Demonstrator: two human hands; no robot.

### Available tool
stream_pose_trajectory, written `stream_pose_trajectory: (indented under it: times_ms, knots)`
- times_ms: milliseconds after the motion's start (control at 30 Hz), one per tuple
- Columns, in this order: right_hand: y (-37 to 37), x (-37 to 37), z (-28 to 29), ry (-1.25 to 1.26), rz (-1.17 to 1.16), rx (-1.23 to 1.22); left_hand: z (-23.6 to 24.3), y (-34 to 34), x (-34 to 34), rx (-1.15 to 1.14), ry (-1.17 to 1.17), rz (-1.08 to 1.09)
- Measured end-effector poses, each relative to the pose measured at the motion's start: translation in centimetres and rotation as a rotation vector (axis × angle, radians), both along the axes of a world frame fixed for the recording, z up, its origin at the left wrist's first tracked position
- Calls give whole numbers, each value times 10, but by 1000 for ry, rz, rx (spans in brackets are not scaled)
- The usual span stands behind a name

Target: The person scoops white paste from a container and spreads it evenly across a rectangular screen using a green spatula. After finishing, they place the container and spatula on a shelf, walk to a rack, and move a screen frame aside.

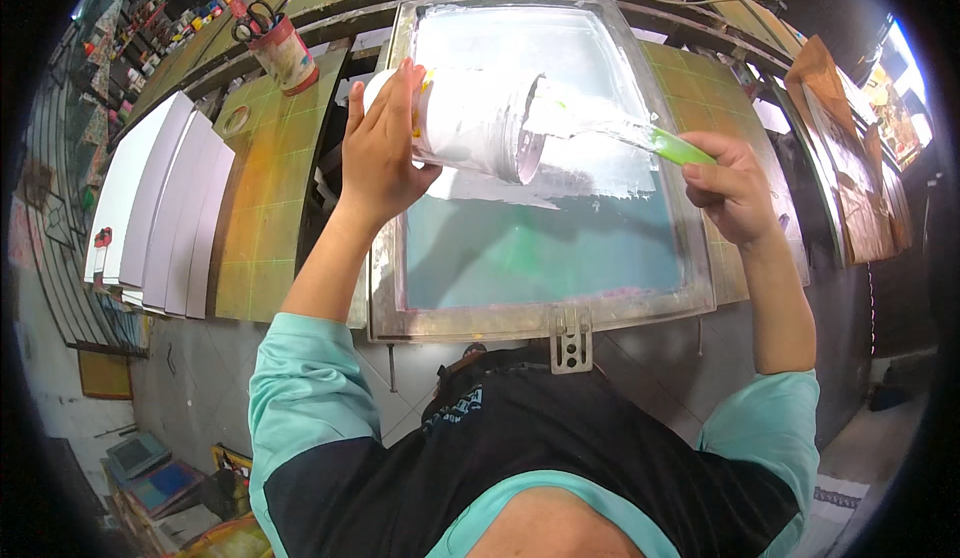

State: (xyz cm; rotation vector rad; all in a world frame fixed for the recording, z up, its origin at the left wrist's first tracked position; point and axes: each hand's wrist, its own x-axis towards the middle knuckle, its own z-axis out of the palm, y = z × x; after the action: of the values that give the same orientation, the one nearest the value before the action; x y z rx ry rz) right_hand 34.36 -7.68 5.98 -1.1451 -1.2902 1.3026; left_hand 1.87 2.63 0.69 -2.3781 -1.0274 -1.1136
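Observation:
My left hand (385, 148) grips a white plastic tub (465, 123), tipped on its side with its mouth facing right, above a framed printing screen (540, 326). In my right hand (735, 186) is the green handle of a spatula (682, 146). Its blade is coated in white ink and reaches toward the tub's mouth. Thick white ink (500, 28) covers the far part of the mesh and ends in a ragged edge below the tub. Nearer to me the mesh (540, 258) shows blue-green.
Stacked white sheets (150, 208) rest at the left, near a cup (285, 56) holding scissors and tools. A metal clamp (571, 340) fixes the frame's near edge. Brown paper (850, 148) hangs over at the right. A long rail (330, 26) runs behind the screen.

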Motion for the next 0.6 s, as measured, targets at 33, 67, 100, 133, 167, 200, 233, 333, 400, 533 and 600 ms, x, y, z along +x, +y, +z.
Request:
stream_pose_trajectory:
  times_ms: [33,67,100,133,167,200,233,333,400,533,600]
  knots:
    - [1,4,-3,43,13,-1,3,1,-1,-5,10,9]
    - [1,7,-6,86,24,-1,4,3,-2,-8,32,26]
    - [2,10,-9,129,34,-1,5,5,-4,-10,53,42]
    - [2,13,-11,149,36,-3,6,6,-5,-15,73,54]
    - [2,15,-14,169,37,-4,6,6,-5,-21,74,60]
    - [1,18,-17,189,38,-6,5,7,-4,-23,78,64]
    - [0,20,-19,198,34,-4,5,7,-6,-22,83,71]
    - [-3,25,-23,203,6,2,4,11,-10,-22,91,94]
    - [-6,30,-26,179,-30,11,3,14,-14,-26,88,107]
    - [-9,41,-34,42,-64,-10,-2,16,-18,-54,60,127]
    - [-12,47,-38,30,-99,-27,-6,14,-18,-93,9,134]
